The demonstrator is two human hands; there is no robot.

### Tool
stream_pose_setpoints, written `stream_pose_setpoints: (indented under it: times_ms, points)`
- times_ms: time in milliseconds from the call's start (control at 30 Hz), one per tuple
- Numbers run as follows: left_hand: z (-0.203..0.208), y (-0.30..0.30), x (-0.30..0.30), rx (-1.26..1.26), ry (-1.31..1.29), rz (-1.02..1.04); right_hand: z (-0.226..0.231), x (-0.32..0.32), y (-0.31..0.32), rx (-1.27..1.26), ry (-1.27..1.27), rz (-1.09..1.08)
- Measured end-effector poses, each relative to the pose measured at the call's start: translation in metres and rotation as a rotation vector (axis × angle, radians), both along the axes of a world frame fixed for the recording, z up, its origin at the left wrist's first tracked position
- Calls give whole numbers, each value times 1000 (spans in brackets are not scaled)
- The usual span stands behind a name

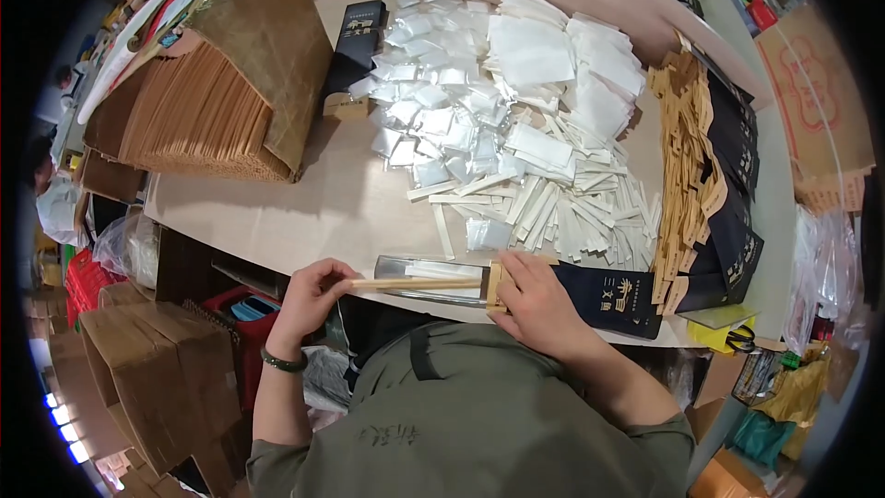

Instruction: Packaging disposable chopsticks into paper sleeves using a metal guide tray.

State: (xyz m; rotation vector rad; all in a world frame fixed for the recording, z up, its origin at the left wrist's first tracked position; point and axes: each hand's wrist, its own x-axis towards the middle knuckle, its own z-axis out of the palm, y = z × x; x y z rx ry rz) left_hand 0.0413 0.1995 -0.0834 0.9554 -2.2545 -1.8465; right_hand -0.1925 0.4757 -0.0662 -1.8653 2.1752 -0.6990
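My left hand (318,300), at the table's near edge, pinches the left end of a pair of wooden chopsticks (396,285). Their right end lies over a long clear plastic piece (392,267) that has something white on or in it. My right hand (533,300) is closed on the tan open end of a dark blue paper sleeve (599,290), beside the tips of the chopsticks. The sleeve lies flat, its gold print facing up. Fingers of my right hand hide how the plastic piece and the sleeve meet.
Beyond my hands lie piles of small clear packets (433,120), white napkins (530,46) and thin white paper-wrapped strips (576,221). A carton of brown card pieces (198,120) stands left. Stacked dark sleeves with tan ends (733,148) line the right edge. Cardboard boxes (157,387) stand lower left.
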Motion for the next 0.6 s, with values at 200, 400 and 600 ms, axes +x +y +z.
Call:
stream_pose_setpoints:
  times_ms: [200,400,600]
  points:
    - [-30,53,-63,-413,0,-230,-41,6,-7,-118,117,86]
    - [-35,90,-88,-612,238,12,-18,10,-9,-75,96,9]
    - [-30,95,-111,-137,77,-87,-35,9,-14,-34,110,-52]
